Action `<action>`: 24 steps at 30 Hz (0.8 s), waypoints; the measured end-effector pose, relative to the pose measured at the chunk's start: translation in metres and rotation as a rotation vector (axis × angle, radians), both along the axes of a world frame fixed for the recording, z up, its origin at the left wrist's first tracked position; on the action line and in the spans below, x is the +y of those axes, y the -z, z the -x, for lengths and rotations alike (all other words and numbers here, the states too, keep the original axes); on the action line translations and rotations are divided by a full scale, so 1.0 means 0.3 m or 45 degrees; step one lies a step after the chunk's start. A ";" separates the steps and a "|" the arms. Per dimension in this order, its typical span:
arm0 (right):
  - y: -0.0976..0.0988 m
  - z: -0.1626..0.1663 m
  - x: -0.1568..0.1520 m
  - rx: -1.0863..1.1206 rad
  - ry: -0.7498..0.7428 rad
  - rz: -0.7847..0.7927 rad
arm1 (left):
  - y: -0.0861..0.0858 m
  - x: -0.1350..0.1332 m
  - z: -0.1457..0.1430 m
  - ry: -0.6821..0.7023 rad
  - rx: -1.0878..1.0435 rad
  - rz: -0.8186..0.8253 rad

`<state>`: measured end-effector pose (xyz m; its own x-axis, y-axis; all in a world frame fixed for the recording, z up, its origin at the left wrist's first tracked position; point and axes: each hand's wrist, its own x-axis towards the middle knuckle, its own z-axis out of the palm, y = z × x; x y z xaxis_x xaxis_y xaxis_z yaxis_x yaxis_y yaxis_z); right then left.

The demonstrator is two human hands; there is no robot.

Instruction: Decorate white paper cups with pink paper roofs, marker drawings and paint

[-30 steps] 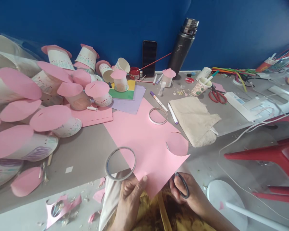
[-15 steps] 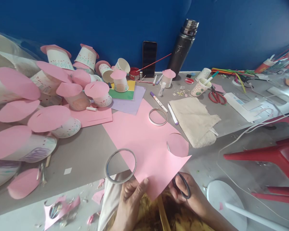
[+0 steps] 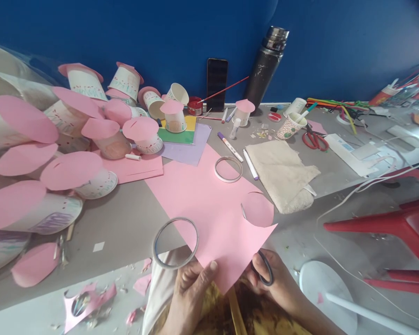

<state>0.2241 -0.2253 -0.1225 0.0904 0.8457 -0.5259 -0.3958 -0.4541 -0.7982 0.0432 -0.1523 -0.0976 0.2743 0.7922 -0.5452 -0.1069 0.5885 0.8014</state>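
My left hand is closed on the near corner of a large pink paper sheet, thumb on top. A thin ring rests on the sheet's left edge, just above this hand. My right hand is closed around dark-handled scissors, under the sheet's right corner. A nearly cut-out circle shows at the sheet's right edge. A second ring lies on the sheet's far part.
Many paper cups with pink paper circle lids pile up at the left. Markers, a beige cloth, red scissors, a phone and a flask stand farther back. A red stool is at right. Pink scraps lie near.
The pink sheet shifted slightly between my hands; my left thumb slid a little along its near corner. The right hand with the scissors stayed under the right corner.
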 end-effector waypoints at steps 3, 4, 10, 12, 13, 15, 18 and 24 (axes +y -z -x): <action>0.001 0.002 -0.001 -0.026 -0.003 0.003 | 0.004 -0.002 0.001 0.006 0.002 0.004; -0.001 0.003 -0.001 -0.035 -0.001 0.011 | 0.005 -0.003 0.001 0.007 0.002 0.003; -0.018 0.008 0.010 -0.083 -0.028 0.028 | 0.001 -0.002 0.004 0.032 0.024 0.005; -0.018 0.010 0.014 -0.090 -0.027 0.039 | -0.005 0.000 0.004 0.054 0.046 0.003; -0.018 0.011 0.015 -0.092 -0.025 0.047 | -0.009 0.002 0.003 0.059 0.054 0.005; -0.021 0.011 0.019 -0.107 -0.029 0.059 | -0.019 0.004 0.000 0.057 0.070 0.016; -0.029 0.011 0.024 -0.112 -0.042 0.048 | -0.032 0.007 -0.005 0.063 0.113 0.043; -0.037 0.014 0.028 0.022 0.007 -0.028 | -0.023 0.006 -0.016 0.090 0.052 0.087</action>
<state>0.2199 -0.2170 -0.1113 0.0865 0.8567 -0.5085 -0.4119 -0.4339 -0.8013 0.0481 -0.1506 -0.0907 0.3050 0.7321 -0.6091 -0.0313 0.6469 0.7619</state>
